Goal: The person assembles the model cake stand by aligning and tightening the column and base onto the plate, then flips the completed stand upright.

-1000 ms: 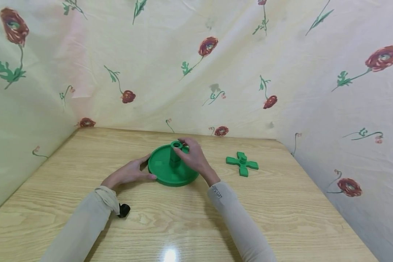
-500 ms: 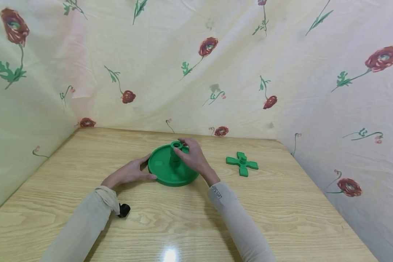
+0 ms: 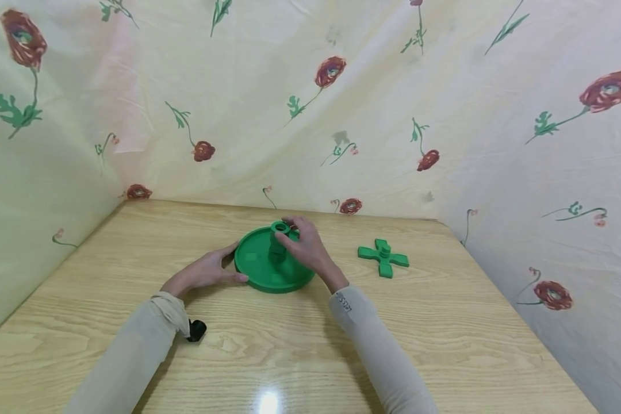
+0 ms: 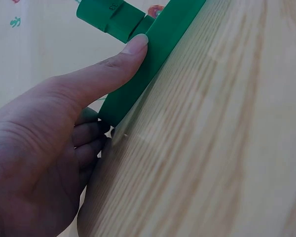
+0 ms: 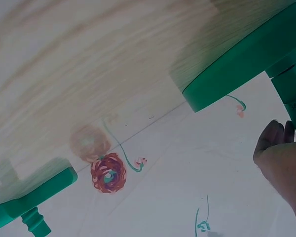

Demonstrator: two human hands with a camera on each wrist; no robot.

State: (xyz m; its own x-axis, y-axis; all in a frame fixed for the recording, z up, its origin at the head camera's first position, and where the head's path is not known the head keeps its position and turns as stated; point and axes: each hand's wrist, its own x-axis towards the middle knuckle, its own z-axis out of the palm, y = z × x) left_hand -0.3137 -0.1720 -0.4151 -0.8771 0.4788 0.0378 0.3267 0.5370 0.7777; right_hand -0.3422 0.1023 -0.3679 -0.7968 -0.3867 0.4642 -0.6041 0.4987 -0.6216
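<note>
A round green tray (image 3: pixel 253 273) with a raised rim lies flat on the table, and a hollow green post (image 3: pixel 278 247) stands upright at its middle. My left hand (image 3: pixel 209 272) holds the tray's left rim, thumb on the near side and fingers on the far side. In the left wrist view the thumb lies against the rim (image 4: pixel 153 59). Around the upper part of the post, my right hand (image 3: pixel 306 247) grips with thumb and fingers. The right wrist view shows the post (image 5: pixel 288 89) above the tray, its top out of frame.
A green cross-shaped piece (image 3: pixel 384 257) with a short ridged peg lies on the wooden table (image 3: pixel 445 322), right of the tray. A flowered cloth (image 3: pixel 248 103) hangs behind the table and along its sides. A small black object (image 3: pixel 196 330) sits at the left cuff.
The post's visible faces have shifted, so it has turned a little in my right hand. The tray and my left hand stay in place.
</note>
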